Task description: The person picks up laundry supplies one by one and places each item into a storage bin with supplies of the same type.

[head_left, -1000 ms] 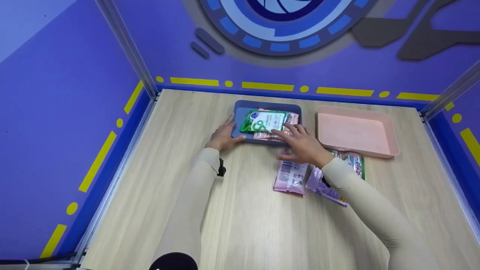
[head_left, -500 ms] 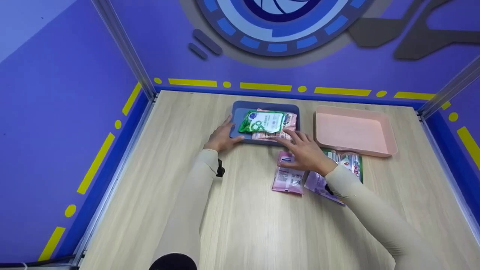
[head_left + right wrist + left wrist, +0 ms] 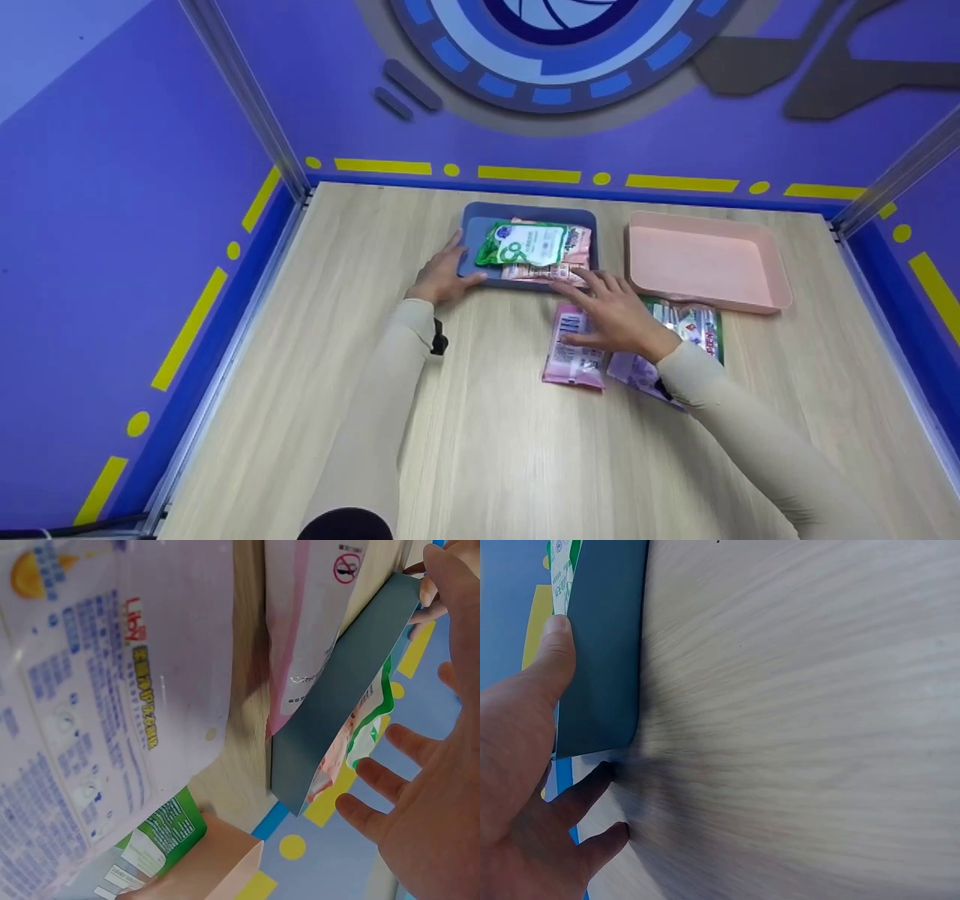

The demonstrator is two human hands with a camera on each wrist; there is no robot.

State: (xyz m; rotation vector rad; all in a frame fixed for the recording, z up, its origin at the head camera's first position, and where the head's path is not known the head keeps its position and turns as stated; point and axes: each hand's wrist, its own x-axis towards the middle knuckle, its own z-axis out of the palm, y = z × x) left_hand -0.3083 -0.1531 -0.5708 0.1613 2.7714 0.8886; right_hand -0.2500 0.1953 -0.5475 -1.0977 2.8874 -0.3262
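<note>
My left hand (image 3: 439,276) is at the front left corner of the blue tray (image 3: 487,217). Its thumb (image 3: 555,652) rests on the tray's front rim, with the fingers spread along the left side. Inside the tray, a green-and-white packet (image 3: 534,244) lies on top of a pink packet (image 3: 579,246). Just past the tray's front right corner, my right hand (image 3: 619,315) hovers with spread fingers and holds nothing. Below it lie a pink pouch (image 3: 574,364), back label up, and a purple pouch (image 3: 150,675) marked Liby, partly hidden by the wrist.
A pink tray (image 3: 697,259) stands right of the blue one. In front of it lies a silver-and-green packet (image 3: 699,322), partly under my right forearm. Blue-purple panels (image 3: 525,135) wall in the wooden table (image 3: 487,450) at the back and sides.
My right hand has drawn back from the packets in the blue tray, toward me and slightly right. The left hand stays at its corner. The head view has shifted slightly.
</note>
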